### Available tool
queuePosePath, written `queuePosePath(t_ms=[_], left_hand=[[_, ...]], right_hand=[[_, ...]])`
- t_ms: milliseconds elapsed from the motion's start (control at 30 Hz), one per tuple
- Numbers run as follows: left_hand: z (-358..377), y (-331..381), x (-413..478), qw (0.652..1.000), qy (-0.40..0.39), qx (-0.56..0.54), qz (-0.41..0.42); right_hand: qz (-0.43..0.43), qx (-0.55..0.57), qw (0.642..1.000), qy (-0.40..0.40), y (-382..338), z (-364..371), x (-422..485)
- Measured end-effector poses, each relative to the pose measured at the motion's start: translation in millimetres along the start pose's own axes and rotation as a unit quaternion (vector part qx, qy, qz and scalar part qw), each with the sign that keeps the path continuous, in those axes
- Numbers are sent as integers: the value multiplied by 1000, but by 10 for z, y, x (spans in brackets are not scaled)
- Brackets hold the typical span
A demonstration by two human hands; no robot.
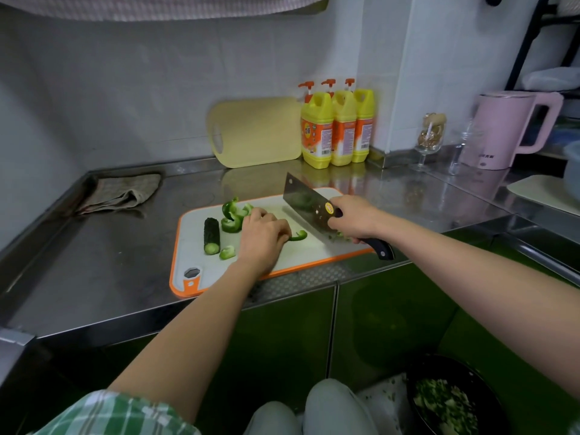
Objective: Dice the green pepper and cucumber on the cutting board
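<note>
**Chopping greens on the white board**

A white plastic cutting board with an orange rim (201,246) lay on the shiny steel counter (94,262). Both bare hands were over it, a little apart from each other.

The right hand (353,219) was closed tight around the black handle of a big, wide steel cleaver (309,208). The blade was tilted, with its cutting edge down near the board. Some tiny green bits lay just under the blade, by the right hand.

The left hand (263,237) rested on the board with its fingers curled down. They pressed on a curved strip of green pepper (298,236), which stuck out toward the blade. I could not tell how much of it was under the fingers.

More curly pieces of green pepper (233,215) sat in a small pile just behind the left hand. A short, dark green, bumpy chunk of cucumber (212,235) lay on the left part of the board, apart from the hand. A small pale green piece (227,252) lay just beside its cut end.

At the back of the counter stood three yellow soap bottles with orange pumps (337,128), and a pale yellow cutting board (257,131) leaned on the wall next to them. A crumpled grey cloth (122,193) lay in the far left corner. A pink kettle (505,130) stood far to the right. Low down by the person's knees was a dark bowl of chopped greens (448,403).
</note>
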State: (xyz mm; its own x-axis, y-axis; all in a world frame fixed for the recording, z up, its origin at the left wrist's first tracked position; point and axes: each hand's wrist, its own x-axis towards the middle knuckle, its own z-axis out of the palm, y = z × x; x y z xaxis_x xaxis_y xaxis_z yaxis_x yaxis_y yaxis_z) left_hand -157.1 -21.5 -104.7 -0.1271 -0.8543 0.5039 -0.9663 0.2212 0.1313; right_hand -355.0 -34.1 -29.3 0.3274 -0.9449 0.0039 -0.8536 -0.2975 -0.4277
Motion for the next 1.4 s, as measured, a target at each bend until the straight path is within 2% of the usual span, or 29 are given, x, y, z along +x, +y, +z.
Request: queuePosePath(t_ms=[133,267,600,833,1067,1167,1300,1400], left_hand=[[7,-80,13,1000,31,-3,2],[31,-48,-4,998,54,-22,19],[12,-31,44,998,25,-22,46],[52,-33,44,998,24,-25,47],[59,-21,27,999,0,-26,27],[55,-12,19,1000,7,-29,8],[49,-11,19,999,17,-49,1],[47,-18,31,998,7,-55,10]], right_hand=[[-27,-50,997,-55,-15,-79,-36],[-47,-62,995,-55,-30,-99,-36],[-79,-142,983,-90,-127,-191,1],[-76,-145,985,-57,-11,50,109],[-20,-55,998,31,-25,236,128],[-15,-23,1000,10,-45,163,111],[-17,-46,998,-35,-121,114,53],[-19,-70,997,-36,-165,162,40]])
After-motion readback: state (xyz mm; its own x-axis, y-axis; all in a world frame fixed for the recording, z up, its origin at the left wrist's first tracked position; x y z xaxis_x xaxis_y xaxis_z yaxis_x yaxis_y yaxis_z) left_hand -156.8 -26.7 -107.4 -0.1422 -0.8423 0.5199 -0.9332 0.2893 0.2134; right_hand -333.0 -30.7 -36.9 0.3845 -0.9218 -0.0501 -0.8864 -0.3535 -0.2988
